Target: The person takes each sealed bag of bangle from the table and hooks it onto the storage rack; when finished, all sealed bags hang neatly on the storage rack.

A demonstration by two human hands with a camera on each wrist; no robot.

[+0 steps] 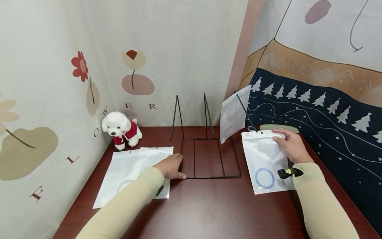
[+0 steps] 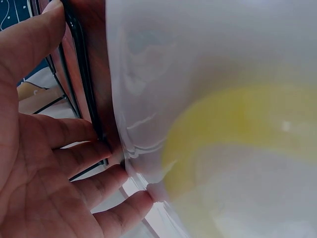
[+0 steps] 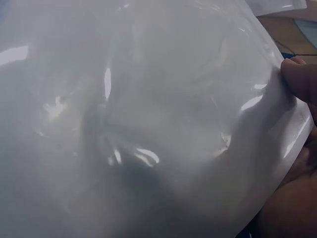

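A black wire display rack (image 1: 218, 177) stands on the table, its prongs sloping toward me. My left hand (image 1: 170, 166) rests at the left side of its base, fingers extended and touching the wire (image 2: 84, 74). My right hand (image 1: 292, 146) pinches a white zip bag (image 1: 253, 156) by its upper right corner; a blue ring (image 1: 264, 178) shows through it. The bag's top edge with its small hole is right by the right prong's tip. Another white bag (image 1: 234, 114) hangs on that prong. Beside my left hand lie white bags (image 1: 119, 169); a yellow ring (image 2: 223, 114) shows through one.
A white plush dog (image 1: 122, 127) in a red top sits at the back left of the brown table (image 1: 221, 209). Printed cloth (image 1: 179, 49) closes off the back and sides. A pale green object (image 1: 280, 127) lies behind my right hand.
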